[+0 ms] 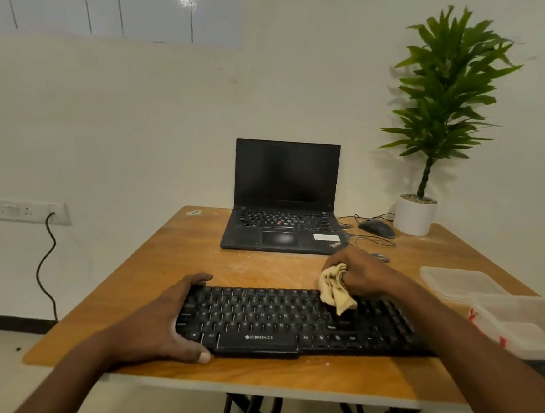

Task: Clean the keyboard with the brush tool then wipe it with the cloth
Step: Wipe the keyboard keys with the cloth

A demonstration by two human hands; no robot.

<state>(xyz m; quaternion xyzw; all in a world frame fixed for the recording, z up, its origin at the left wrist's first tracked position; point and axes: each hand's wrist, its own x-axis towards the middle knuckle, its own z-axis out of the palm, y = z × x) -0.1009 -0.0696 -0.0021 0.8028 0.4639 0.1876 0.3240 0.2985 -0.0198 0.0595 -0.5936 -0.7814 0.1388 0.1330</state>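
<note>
A black keyboard [275, 320] lies near the front edge of the wooden table [251, 372]. My left hand [161, 321] grips its left end, fingers over the far edge and thumb at the near edge. My right hand [362, 273] holds a crumpled yellow cloth [335, 288] above the keyboard's upper right part; the cloth's lower tip hangs down onto the keys. No brush tool is visible.
An open black laptop [282, 204] stands at the table's back. To its right are a wired mouse [377, 228] and a potted plant [415, 214]. Clear plastic containers [513, 319] sit on the right edge. A wall socket [29, 210] with a cable is at the left.
</note>
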